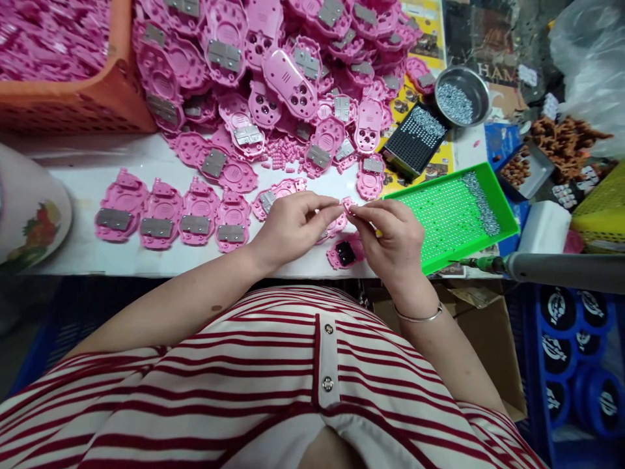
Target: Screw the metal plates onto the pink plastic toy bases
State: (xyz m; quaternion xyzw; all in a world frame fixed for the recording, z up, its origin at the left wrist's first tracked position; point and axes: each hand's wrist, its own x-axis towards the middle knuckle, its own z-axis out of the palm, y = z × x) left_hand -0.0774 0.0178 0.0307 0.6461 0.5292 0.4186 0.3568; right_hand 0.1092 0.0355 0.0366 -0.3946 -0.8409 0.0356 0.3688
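My left hand (291, 225) and my right hand (389, 236) meet above the table's front edge, fingertips pinched. Between them is a small pink plastic part (347, 204), mostly covered by the fingers. Below the right hand lies a pink plastic shell with a black piece (346, 253) in it. Another pink shell (336, 225) shows partly behind the fingertips. To the left, several pink housing halves with grey metal plates stand in a row, the nearest one a pink housing half (233, 215) by my left forearm.
A heap of pink housings (293, 78) fills the back, with small pink pieces (283, 153) before it. An orange basket (73, 104) stands left. At right are a green tray (439, 255) of screws, a black tray (401, 153), a metal bowl (483, 107) and a power screwdriver (561, 270).
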